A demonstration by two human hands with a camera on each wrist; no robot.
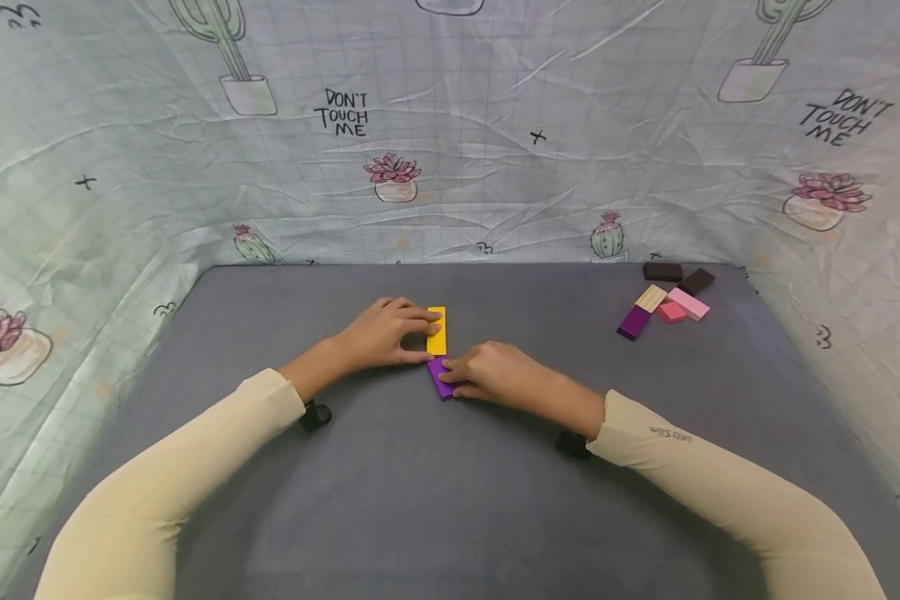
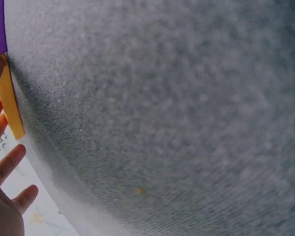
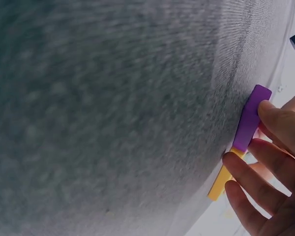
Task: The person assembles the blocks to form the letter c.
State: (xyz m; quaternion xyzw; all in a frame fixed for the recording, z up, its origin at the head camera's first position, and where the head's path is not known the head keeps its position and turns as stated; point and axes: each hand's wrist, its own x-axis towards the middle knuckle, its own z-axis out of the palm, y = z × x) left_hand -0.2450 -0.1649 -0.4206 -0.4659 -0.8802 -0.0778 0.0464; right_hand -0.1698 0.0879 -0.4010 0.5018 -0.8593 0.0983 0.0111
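Note:
Near the middle of the table lie a yellow block (image 1: 438, 342) and a purple block (image 1: 438, 379), end to end, with the purple one angled to the yellow. My left hand (image 1: 386, 335) holds the yellow block, its fingers over the top and its thumb by the lower corner. In the left wrist view, thumb and fingers touch the yellow block (image 2: 11, 105) along its side. My right hand (image 1: 501, 372) grips the purple block between thumb and fingers. The right wrist view shows the thumb on the purple block (image 3: 250, 118); the yellow block adjoins its end.
At the back right lie loose blocks: a dark brown one (image 1: 663, 272), another dark brown one (image 1: 696, 282), a light pink one (image 1: 688, 303), a coral one (image 1: 672, 312), a pale wood one (image 1: 651, 297) and a dark purple one (image 1: 633, 322). Printed cloth (image 1: 465, 208) encloses the grey table (image 1: 450, 500).

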